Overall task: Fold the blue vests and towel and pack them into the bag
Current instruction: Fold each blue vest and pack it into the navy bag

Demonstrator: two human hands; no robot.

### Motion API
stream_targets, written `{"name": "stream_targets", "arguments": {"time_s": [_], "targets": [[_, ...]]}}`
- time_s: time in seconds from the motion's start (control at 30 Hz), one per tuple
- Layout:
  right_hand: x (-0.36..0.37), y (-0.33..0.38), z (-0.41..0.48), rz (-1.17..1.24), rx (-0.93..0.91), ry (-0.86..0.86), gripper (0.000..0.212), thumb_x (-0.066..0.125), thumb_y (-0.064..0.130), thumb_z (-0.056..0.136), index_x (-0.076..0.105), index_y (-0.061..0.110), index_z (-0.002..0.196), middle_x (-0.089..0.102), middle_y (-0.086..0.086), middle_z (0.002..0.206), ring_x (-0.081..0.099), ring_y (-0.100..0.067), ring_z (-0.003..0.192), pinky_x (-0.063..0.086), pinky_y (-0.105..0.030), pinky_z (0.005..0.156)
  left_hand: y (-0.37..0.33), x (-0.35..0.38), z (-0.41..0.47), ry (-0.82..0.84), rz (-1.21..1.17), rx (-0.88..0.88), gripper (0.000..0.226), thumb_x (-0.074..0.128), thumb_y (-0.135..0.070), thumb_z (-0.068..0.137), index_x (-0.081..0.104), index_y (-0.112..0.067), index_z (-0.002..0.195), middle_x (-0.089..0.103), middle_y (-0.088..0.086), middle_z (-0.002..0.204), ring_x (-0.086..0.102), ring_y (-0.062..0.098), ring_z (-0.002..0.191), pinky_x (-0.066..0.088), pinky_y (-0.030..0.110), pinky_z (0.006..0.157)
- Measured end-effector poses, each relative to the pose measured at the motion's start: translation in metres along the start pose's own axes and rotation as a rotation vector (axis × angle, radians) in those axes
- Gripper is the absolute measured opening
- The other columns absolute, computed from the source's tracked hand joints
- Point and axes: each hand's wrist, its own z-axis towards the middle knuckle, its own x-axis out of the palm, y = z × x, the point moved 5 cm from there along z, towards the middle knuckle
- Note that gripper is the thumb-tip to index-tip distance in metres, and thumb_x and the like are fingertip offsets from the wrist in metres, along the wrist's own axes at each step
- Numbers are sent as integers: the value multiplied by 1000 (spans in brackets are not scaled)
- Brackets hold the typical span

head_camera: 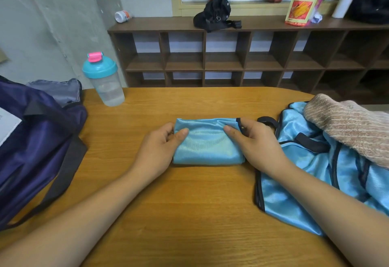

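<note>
Gripping folded vest (207, 144): left hand (156, 151) fingers (168, 128) curled round end, right hand (256, 144) seemingly pinching opposite edge.

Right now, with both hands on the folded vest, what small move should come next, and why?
Probably lift the folded blue vest and carry it left toward the purple bag. It is already a compact rectangle, the left hand and right hand grip its two ends, and the bag's mouth looks open. The unfolded vest and towel lie at right.
</note>
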Motion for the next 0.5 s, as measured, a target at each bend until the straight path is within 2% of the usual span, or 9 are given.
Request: {"name": "stream_targets", "arguments": {"time_s": [0.07, 0.13, 0.2, 0.27, 0.33, 0.37, 0.4, 0.5], "targets": [[2, -3, -1, -13, 33, -16, 33, 69, 47, 100, 56, 19, 88, 63, -7, 65, 58, -26, 61, 43, -39, 56, 3, 2, 1, -26, 57, -18, 33, 65, -57, 99, 65, -24, 98, 71, 15, 77, 64, 29, 67, 50, 50, 65], [4, -4, 0, -32, 73, -16, 25, 70, 45, 99, 54, 26, 98, 70, -3, 69, 63, -23, 62, 46, -38, 55, 3, 2, 3, -61, 83, -32, 29, 66, -58, 98, 61, -30, 105, 76, 11, 79, 71, 37, 76, 54, 56, 72], [4, -5, 0, -95, 81, -22, 24, 69, 45, 100, 53, 28, 103, 70, -3, 71, 63, -20, 61, 45, -33, 51, 2, 3, 5, -90, 146, -27, 25, 67, -54, 99, 58, -31, 106, 77, 7, 77, 72, 32, 75, 56, 55, 73], [5, -7, 1, -148, 82, -29, 23, 67, 45, 101, 53, 27, 106, 67, -3, 68, 58, -15, 57, 41, -28, 48, 3, 3, 8, -88, 205, -31, 25, 67, -54, 99, 57, -32, 106, 75, 4, 72, 70, 23, 65, 54, 50, 64], [7, -10, 3, -176, 95, -21, 23, 65, 44, 102, 53, 27, 111, 63, -2, 65, 55, -12, 54, 37, -24, 46, 3, 1, 10, -90, 297, -53, 29, 67, -56, 97, 59, -31, 107, 68, -2, 63, 60, 9, 53, 43, 36, 52], [8, -10, 3, -189, 98, -11, 23, 65, 44, 103, 53, 27, 114, 62, -1, 63, 55, -12, 53, 35, -23, 46, 3, -1, 12, -87, 365, -67, 32, 66, -60, 96, 60, -30, 107, 65, -5, 63, 56, 6, 53, 38, 32, 50], [9, -10, 4, -200, 97, -4, 24, 64, 43, 103, 52, 28, 117, 62, -1, 63, 55, -12, 52, 35, -24, 47, 3, -2, 12, -76, 451, -76, 36, 64, -64, 95, 60, -29, 105, 64, -7, 66, 58, 6, 57, 38, 33, 51], [9, -11, 5, -232, 86, 8, 27, 63, 44, 103, 50, 29, 122, 62, -2, 62, 58, -14, 54, 38, -29, 49, 0, -4, 12, -20, 661, -98, 48, 56, -76, 92, 60, -29, 98, 67, -7, 79, 64, 13, 74, 53, 37, 63]]}}
